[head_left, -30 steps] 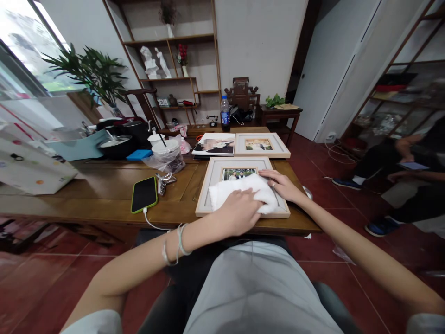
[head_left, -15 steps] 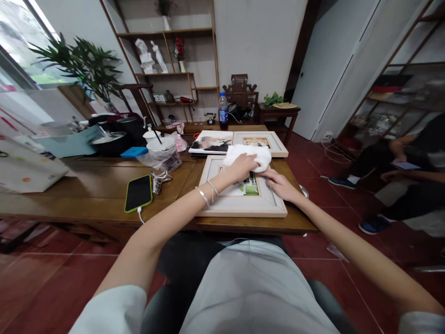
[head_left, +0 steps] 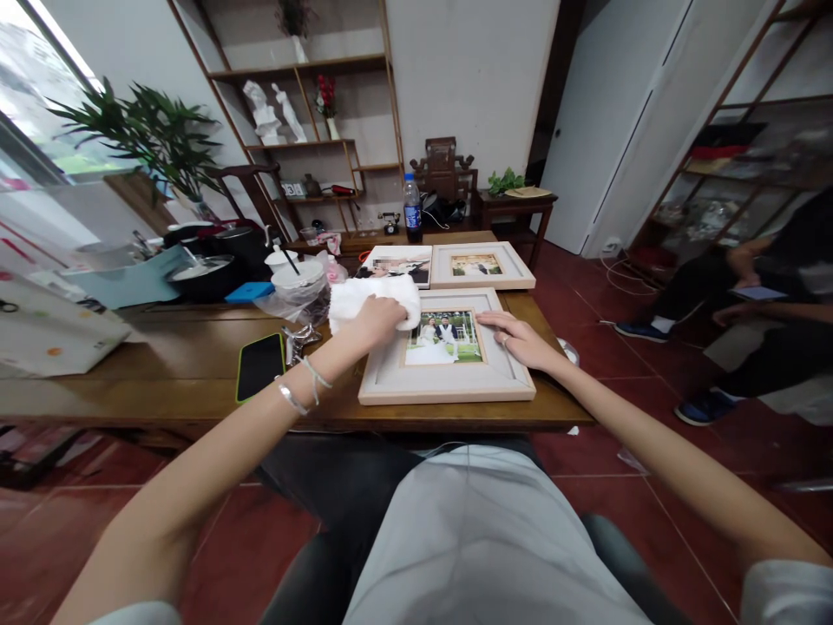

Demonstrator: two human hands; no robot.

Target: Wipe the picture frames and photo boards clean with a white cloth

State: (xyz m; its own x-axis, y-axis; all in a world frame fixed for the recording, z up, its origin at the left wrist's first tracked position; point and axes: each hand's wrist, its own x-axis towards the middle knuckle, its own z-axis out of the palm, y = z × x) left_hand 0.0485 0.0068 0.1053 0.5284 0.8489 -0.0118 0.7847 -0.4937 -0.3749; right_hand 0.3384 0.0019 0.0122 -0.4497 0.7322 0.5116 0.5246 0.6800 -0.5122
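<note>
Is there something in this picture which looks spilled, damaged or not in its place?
Nothing looks spilled or damaged; the picture frame lies flat. Only litter seems out of place: a white scrap and what looks like clear plastic lie loose on the red floor, right of the table.

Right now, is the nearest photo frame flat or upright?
Flat: photo frame lies face-up on the wooden table, right hand on it.

Over on the left, a green-edged phone is lying on the wooden table, with a plastic cup and a flat blue box sitting beyond it. Further back, a blue-capped bottle is standing upright, two white figurines are posing on the shelf, and a leafy plant is spreading near the window, while a person is sitting off right.
</note>
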